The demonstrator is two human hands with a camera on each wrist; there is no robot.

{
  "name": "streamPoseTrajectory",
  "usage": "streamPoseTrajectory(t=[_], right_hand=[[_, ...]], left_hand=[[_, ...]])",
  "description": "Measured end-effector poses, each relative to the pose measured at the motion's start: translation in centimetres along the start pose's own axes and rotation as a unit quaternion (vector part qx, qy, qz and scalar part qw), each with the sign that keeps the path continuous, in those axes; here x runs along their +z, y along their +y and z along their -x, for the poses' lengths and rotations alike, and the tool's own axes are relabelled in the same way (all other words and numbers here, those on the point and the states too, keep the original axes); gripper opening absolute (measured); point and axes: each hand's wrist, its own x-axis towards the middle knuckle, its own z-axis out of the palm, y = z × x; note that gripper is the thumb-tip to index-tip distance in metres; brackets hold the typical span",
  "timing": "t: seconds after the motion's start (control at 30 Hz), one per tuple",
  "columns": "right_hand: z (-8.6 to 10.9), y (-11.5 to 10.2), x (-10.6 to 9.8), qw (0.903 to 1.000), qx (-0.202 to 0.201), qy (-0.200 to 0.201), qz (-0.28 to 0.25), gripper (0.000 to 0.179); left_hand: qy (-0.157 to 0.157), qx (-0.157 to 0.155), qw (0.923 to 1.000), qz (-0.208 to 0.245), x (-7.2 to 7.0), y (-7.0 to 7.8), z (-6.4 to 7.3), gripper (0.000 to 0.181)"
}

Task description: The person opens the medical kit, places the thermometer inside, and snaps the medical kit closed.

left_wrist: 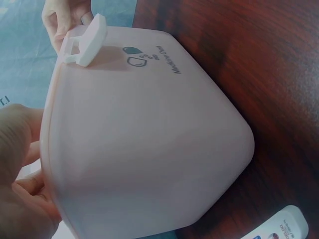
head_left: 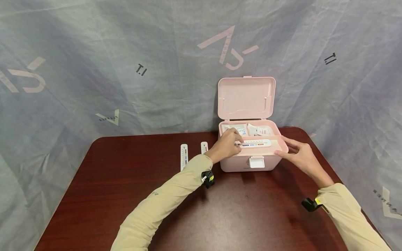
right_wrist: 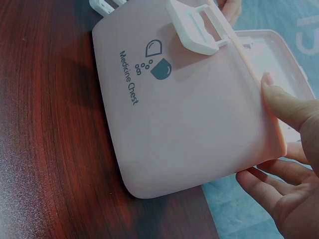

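A pink medicine chest point(head_left: 230, 165) stands at the back right of the table, its lid point(head_left: 246, 97) raised. Over its front compartment, my left hand point(head_left: 226, 144) pinches one end of a flat white thermometer point(head_left: 263, 143) with a printed scale, which lies sideways. In the left wrist view the chest wall point(left_wrist: 144, 134) hides most of what the fingers do. My right hand point(head_left: 299, 157) grips the chest's right end. The right wrist view shows its thumb point(right_wrist: 286, 104) on the front rim and the other fingers against the side.
Two more white thermometers, one on the left point(head_left: 184, 155) and one nearer the chest point(head_left: 204, 147), lie on the dark red table point(head_left: 125, 167). Packets point(head_left: 262, 130) and a white-and-blue box point(head_left: 242, 130) fill the chest's rear compartment. A grey cloth point(head_left: 176, 87) hangs behind.
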Motion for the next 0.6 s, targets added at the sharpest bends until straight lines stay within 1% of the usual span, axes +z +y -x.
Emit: streamPoseTrajectory(t=[0.2,0.47,0.6], right_hand=[[-0.1,0.2,0.1,1.0,-0.001,0.001,0.0,0.072],[0.1,-0.1,0.1,1.0,-0.009,0.002,-0.004,0.072],[0.2,-0.3,0.1,1.0,0.003,0.005,0.004,0.074]], left_hand=[[0.007,-0.005,0.9999,0.01,-0.2,-0.3,0.0,0.024],[0.017,-0.027,0.998,0.055,-0.9,-0.4,0.4,0.024],[0.032,-0.019,0.9983,0.045,-1.2,-0.4,0.4,0.025]])
